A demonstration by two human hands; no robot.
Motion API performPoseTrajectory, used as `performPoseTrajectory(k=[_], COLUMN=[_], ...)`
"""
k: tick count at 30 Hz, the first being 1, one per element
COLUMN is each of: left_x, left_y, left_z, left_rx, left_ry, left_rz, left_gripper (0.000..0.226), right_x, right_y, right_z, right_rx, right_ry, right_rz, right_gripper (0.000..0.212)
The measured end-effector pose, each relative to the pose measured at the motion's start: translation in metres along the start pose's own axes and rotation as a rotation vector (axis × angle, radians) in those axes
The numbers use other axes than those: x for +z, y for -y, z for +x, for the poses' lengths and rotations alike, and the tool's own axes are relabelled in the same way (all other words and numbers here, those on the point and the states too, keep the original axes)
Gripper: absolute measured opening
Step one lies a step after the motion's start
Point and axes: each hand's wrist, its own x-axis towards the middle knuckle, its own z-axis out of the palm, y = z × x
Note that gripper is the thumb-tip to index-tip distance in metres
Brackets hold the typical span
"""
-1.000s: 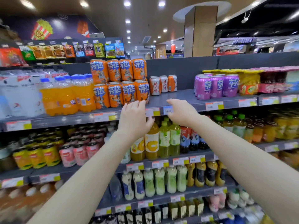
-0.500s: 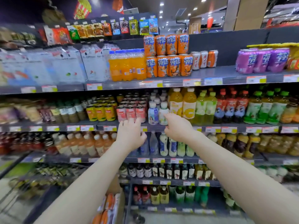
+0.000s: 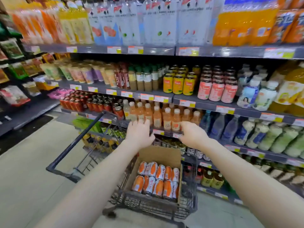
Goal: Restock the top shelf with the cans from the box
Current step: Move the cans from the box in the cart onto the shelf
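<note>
The pick-up step is judged to be in hand: no can has yet been taken, and both hands are presented toward the supply. The left hand (image 3: 139,136) and the right hand (image 3: 194,137) are held side by side, slightly apart, above the far end of the cardboard box (image 3: 162,153). The fingers of each are loosely spread, and nothing is gripped or touched by either. The box is seated in the basket of a wire shopping cart (image 3: 148,205), which is parked near the person, in front of the shelving, with its handle to the left. The cans (image 3: 156,178), orange and white, are laid on their sides in a near row and a far row, packed touching one another. Whether a further layer lies beneath cannot be told. The uppermost shelf in view (image 3: 158,51) runs across the top of the scene, well above the hands, and is loaded with large bottle packs; no free space for the cans is shown on the visible part. For the next move, the hands are to be lowered into the box and closed round one can each. Because the cans are tightly packed, an end can should be lifted first, so that the fingers can be passed round its body. Each can is then to be turned upright and raised to the shelf.
</note>
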Motion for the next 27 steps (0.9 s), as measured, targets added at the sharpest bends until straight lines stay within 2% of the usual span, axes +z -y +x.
performPoseTrajectory(k=[6, 12, 19, 27], left_x=[0.052, 0.115, 0.197, 0.295], left_y=[0.111, 0.15, 0.157, 0.14], left_z=[0.015, 0.031, 0.072, 0.153], left_rx=[-0.088, -0.117, -0.135, -0.145], left_ry=[0.152, 0.23, 0.386, 0.568], left_rz=[-0.069, -0.15, -0.242, -0.286], left_gripper=[0.072, 0.071, 0.063, 0.054], right_x=[0.077, 0.14, 0.241, 0.309], right_y=[0.073, 0.095, 0.058, 0.009], right_z=[0.056, 0.1, 0.168, 0.234], right_rx=[0.063, 0.114, 0.243, 0.481], right_ry=[0.133, 0.264, 0.432, 0.617], right_rz=[0.034, 0.052, 0.132, 0.204], right_gripper=[0.065, 0.055, 0.049, 0.025])
